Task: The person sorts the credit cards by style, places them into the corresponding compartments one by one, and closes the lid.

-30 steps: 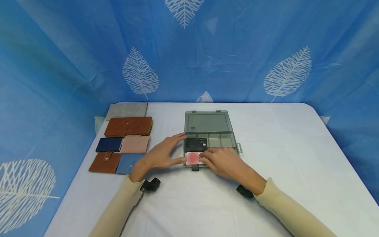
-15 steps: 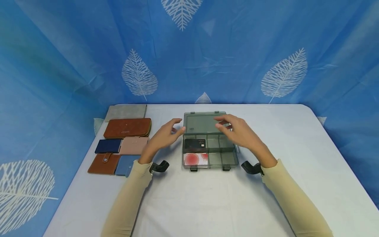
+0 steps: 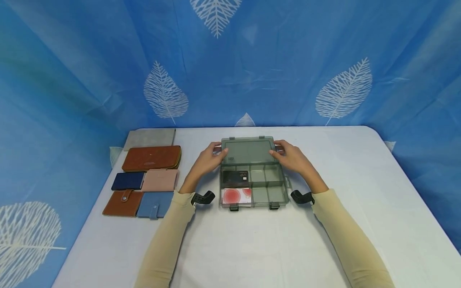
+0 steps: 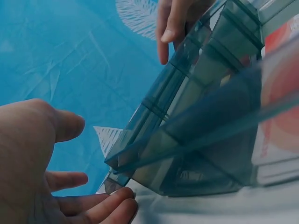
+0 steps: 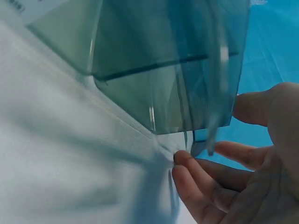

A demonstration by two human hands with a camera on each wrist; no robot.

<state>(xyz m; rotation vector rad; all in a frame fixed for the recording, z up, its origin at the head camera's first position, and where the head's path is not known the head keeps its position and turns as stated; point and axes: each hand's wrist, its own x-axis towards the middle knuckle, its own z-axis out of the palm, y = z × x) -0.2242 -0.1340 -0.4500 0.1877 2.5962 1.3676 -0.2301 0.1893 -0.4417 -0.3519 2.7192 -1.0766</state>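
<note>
A clear grey-green compartment box (image 3: pixel 268 195) lies on the white table with its lid (image 3: pixel 248 152) folded back flat behind it. In its left compartments are a black card marked VIP (image 3: pixel 235 179) and a white card with red circles (image 3: pixel 235 196). My left hand (image 3: pixel 208 159) is at the lid's left edge; in the left wrist view its lower fingertips (image 4: pixel 122 198) touch or nearly touch the lid's corner, with the thumb apart. At the right edge, my right hand (image 3: pixel 292 157) has its fingers (image 5: pixel 191 172) beside and below the lid. Neither hand visibly grips it.
At the table's left lie a grey wallet (image 3: pixel 149 138), a brown zip wallet (image 3: pixel 152 157), a navy wallet (image 3: pixel 127 181), a pink wallet (image 3: pixel 160 180), a brown snap wallet (image 3: pixel 122 203) and a blue wallet (image 3: pixel 155 204). A blue leaf-print curtain (image 3: pixel 273 72) hangs behind.
My right hand has left the red-and-white card in the front-left compartment and moved up to the lid's right edge. The left hand has moved up from the box's side to the lid's left edge.
</note>
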